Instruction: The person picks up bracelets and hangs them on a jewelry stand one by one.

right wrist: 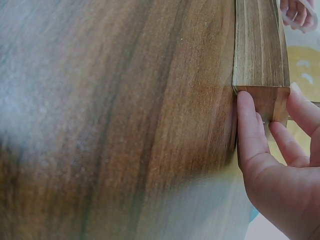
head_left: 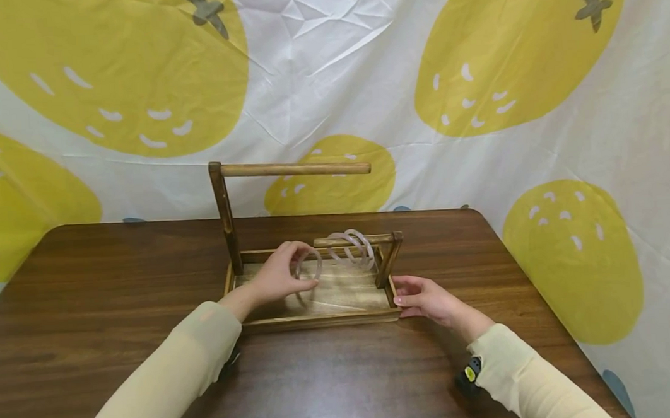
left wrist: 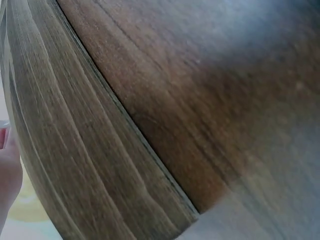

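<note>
In the head view, my left hand (head_left: 276,275) pinches a translucent bangle (head_left: 318,265) between thumb and fingers. It is above the tray of a wooden rack (head_left: 318,321), just left of the free end of the short lower bar (head_left: 325,242). Other translucent bangles (head_left: 365,248) hang on that bar, near its post. My right hand (head_left: 427,300) holds the tray's right end, thumb at the rim and fingers against the outer end face. The right wrist view shows those fingers (right wrist: 248,120) touching the tray's corner. The left wrist view shows mostly the tray's front wall (left wrist: 85,130).
A taller post (head_left: 224,218) at the rack's left end carries a long upper bar (head_left: 295,169) that points right. The rack stands on a dark brown wooden table (head_left: 118,296). Behind it hangs a white cloth (head_left: 327,58) with yellow fruit shapes.
</note>
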Action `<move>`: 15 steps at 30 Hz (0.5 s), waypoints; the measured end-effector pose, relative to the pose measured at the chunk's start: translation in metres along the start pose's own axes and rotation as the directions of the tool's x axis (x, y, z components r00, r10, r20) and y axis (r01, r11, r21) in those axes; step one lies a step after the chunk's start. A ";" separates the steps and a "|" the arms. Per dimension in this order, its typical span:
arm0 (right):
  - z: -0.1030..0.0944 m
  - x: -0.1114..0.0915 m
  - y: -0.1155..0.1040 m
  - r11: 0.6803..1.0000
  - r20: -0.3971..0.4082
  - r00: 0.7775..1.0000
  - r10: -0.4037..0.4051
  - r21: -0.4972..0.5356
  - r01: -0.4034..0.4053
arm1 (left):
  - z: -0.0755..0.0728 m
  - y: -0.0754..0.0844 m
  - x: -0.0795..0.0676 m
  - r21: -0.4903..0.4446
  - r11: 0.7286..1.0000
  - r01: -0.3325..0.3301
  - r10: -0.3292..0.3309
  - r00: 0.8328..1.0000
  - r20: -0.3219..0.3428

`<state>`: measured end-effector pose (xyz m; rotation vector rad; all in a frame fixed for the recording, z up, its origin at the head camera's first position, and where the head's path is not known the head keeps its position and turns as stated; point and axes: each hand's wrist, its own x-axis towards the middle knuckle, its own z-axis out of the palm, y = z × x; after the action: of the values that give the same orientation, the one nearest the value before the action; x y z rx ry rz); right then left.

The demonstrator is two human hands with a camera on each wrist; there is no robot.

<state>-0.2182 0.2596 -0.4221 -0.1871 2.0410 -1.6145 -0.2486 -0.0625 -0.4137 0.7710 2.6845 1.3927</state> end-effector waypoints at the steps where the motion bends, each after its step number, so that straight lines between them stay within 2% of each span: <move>1: 0.000 0.000 0.000 1.000 0.000 1.000 0.000 0.000 0.000 | 0.000 0.000 0.000 -0.007 1.000 0.001 -0.001 1.000 -0.003; 15: 0.000 0.000 0.001 1.000 -0.006 1.000 0.003 -0.006 -0.003 | -0.007 -0.001 -0.003 -0.028 1.000 0.002 -0.003 0.998 -0.062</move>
<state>-0.2184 0.2596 -0.4228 -0.1820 2.0494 -1.6095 -0.2481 -0.0696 -0.4108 0.7338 2.7047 1.4746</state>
